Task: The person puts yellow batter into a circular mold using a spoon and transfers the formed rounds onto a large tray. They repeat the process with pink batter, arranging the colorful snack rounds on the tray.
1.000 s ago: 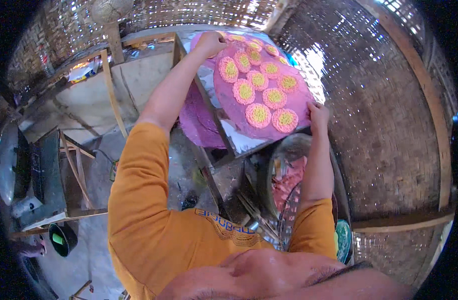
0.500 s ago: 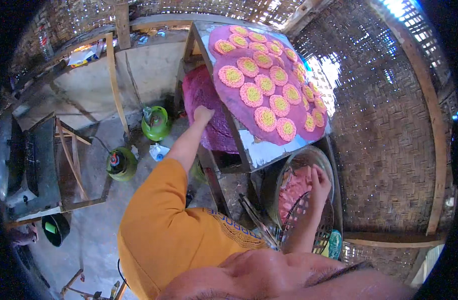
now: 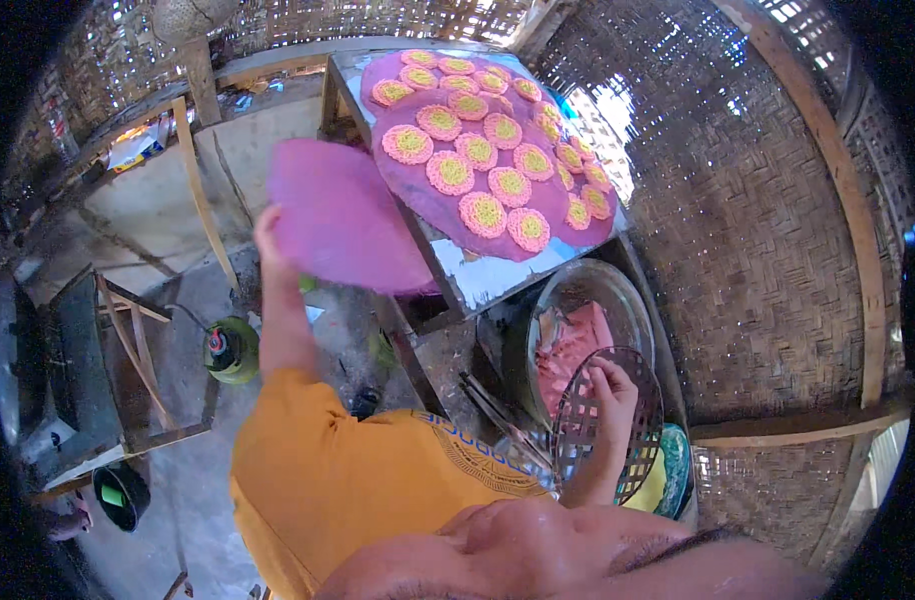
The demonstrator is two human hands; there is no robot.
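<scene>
My left hand (image 3: pixel 270 240) is closed on the outer edge of a flat purple sheet (image 3: pixel 343 215), which sticks out leftward from the shelf space below the tabletop. My right hand (image 3: pixel 615 395) is held in front of a dark perforated tray (image 3: pixel 638 440), its fingers pinched together; what they hold, if anything, is too small to make out. Just beyond that hand, a large basin (image 3: pixel 646 320) contains pink dough (image 3: pixel 573 350). On the slanted table (image 3: pixel 483 285) lie purple sheets (image 3: pixel 398 112) covered with several round pink pieces with yellow centres (image 3: pixel 450 172).
A green-rimmed bowl (image 3: pixel 684 470) with something yellow stands beside the perforated tray. Thin dark sticks (image 3: pixel 493 410) lean near the basin. On the floor at left are a green gas cylinder (image 3: pixel 233 350), a wooden-framed stand (image 3: pixel 143 435) and a black bucket (image 3: pixel 118 495). A woven wall (image 3: pixel 748 220) rises at right.
My left hand has pulled the purple sheet outward to the left from under the tabletop. My right hand has come back from over the dough basin to the perforated tray. The view has shifted.
</scene>
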